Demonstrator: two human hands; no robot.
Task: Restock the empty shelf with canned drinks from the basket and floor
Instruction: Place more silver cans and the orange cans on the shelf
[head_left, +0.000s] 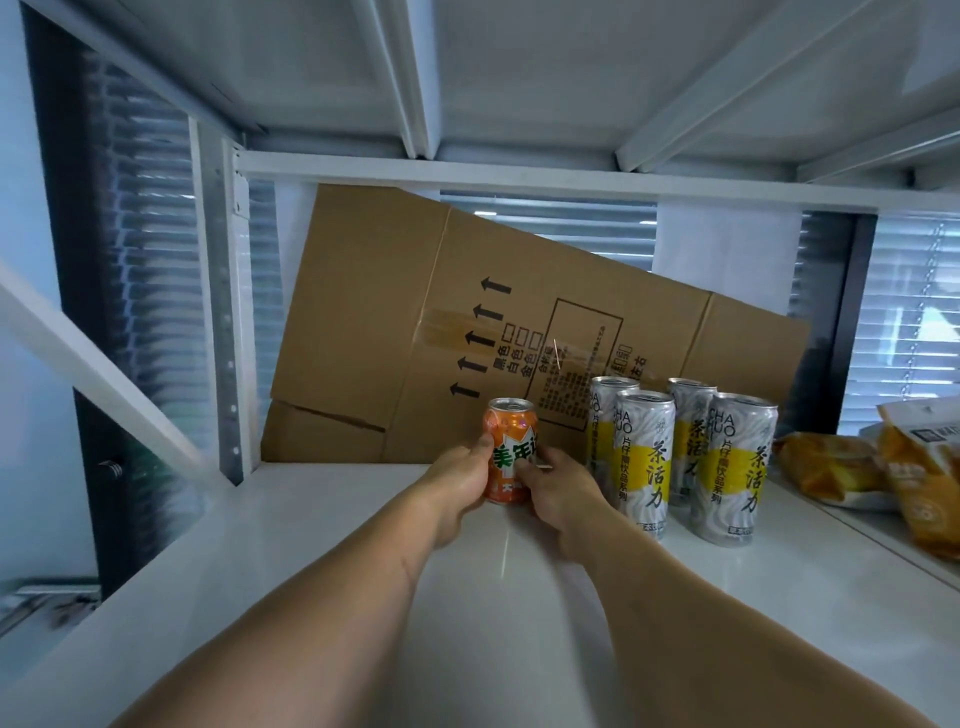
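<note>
Both hands cup the orange soda can (510, 451) upright on the white shelf (519, 597): left hand (464, 480) and right hand (558, 488) grip its sides, four tall silver tea cans (685, 457) just right of the right hand.

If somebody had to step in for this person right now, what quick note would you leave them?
Left hand and right hand both grip one orange can, upright on the white shelf, left of the others.
Done: four tall silver-and-yellow cans stand in two rows beside it, in front of a leaning cardboard sheet. Snack bags lie to the right.
Left: let go of the orange can and fetch more; basket and floor are out of view.
</note>
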